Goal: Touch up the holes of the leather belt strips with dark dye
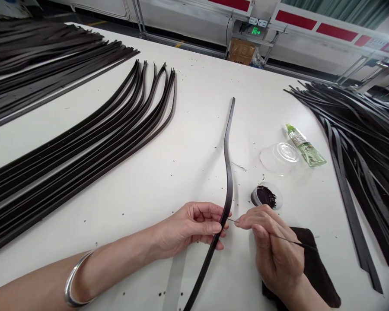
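Between the thumb and fingers of my left hand (197, 224) is a long dark strap (228, 172), held on edge above the white table. The strap curves up toward the far side, and its near end runs out of view at the bottom. My right hand (275, 246) is closed around a thin metal rod (288, 239). The rod's fine tip points left and meets or nearly meets the strap's edge beside my left fingertips; exact contact is hard to tell. Just beyond my right hand sits a small clear cup (277, 199) with dark contents. A black cloth (317, 272) lies partly under my right wrist.
A clear plastic tub (278, 157) and a green bottle (306, 144) lie at the right. Bundles of dark straps (94, 134) spread over the left of the white table (142, 242), and another pile (359, 142) covers the right. Small dark scraps dot the surface.
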Demonstrator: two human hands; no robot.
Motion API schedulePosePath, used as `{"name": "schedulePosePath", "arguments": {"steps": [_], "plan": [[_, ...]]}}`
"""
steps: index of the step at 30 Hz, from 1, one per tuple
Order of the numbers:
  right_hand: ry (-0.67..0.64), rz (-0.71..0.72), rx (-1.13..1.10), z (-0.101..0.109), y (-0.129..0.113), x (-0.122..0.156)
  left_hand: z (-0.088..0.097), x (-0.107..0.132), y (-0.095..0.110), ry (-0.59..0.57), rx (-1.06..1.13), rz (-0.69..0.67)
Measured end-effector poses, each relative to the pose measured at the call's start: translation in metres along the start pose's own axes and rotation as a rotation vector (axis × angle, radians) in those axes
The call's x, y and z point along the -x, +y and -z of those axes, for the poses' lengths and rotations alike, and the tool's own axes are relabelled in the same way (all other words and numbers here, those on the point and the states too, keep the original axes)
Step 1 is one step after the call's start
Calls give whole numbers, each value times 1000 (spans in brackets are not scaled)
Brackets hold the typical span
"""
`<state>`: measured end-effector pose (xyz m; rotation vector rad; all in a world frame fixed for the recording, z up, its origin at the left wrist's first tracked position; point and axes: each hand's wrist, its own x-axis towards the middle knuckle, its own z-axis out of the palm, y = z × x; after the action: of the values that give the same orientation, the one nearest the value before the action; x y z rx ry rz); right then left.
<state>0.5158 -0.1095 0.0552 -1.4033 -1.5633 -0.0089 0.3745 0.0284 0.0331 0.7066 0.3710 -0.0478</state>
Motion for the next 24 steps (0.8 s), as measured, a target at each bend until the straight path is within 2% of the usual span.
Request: {"name": "schedulePosePath", "arguments": {"steps": [24], "plan": [[-10,-14,5,0,-2,-1,1,0,-2,-7,-6,4]]}}
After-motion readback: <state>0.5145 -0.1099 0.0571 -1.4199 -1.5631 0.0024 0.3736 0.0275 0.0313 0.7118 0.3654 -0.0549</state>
